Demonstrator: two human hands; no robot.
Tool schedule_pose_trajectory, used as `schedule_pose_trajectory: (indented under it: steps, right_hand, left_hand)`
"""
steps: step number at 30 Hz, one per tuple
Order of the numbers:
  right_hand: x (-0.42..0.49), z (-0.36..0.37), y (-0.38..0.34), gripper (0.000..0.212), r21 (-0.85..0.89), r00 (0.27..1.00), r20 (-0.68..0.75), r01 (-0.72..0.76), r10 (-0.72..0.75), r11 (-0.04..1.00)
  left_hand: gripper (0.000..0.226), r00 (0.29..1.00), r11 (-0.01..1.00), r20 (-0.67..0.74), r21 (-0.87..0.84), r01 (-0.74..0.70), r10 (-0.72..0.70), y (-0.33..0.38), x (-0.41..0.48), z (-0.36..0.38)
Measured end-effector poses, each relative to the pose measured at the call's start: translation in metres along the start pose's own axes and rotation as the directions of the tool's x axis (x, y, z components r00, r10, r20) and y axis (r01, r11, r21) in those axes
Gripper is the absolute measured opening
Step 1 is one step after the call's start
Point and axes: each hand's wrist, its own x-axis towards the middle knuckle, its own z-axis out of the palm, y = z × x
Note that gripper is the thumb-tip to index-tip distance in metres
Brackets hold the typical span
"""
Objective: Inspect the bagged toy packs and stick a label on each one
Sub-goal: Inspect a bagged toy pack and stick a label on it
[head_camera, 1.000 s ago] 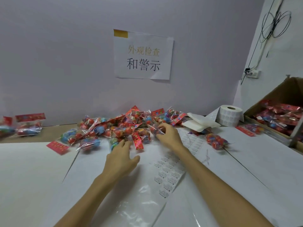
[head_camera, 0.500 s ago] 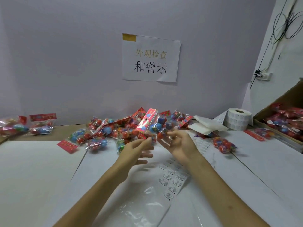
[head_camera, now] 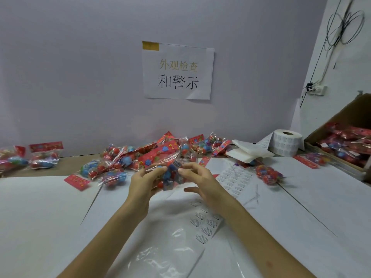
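Observation:
I hold one bagged toy pack (head_camera: 167, 167) above the table's middle, its red card header pointing up and away. My left hand (head_camera: 144, 183) grips its left side. My right hand (head_camera: 200, 182) pinches its right side with thumb and forefinger. Behind it, against the wall, lies a pile of toy packs (head_camera: 140, 155) with red and blue balls. A label sheet (head_camera: 206, 223) with small printed labels lies under my right forearm. More labels (head_camera: 234, 177) lie just right of my hands.
A label roll (head_camera: 286, 143) stands at the back right beside folded white paper (head_camera: 249, 151). An open cardboard box (head_camera: 349, 141) of packs sits at the far right. Single packs lie at right (head_camera: 269, 174) and far left (head_camera: 44, 155). A crinkled clear film (head_camera: 160, 255) lies near me.
My right hand lifted a pack from the pile; my left hand joined it. Both now hold the pack closer to me and lower, with its header tilted away.

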Motion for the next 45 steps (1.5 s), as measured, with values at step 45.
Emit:
schedule_pose_trajectory:
  steps: [45]
  right_hand:
    - [0.001, -0.006, -0.004, 0.015, 0.151, 0.991, -0.134, 0.049, -0.029, 0.987]
  left_hand:
    - [0.040, 0.959, 0.935, 0.258, 0.355, 0.020, -0.118, 0.002, -0.011, 0.006]
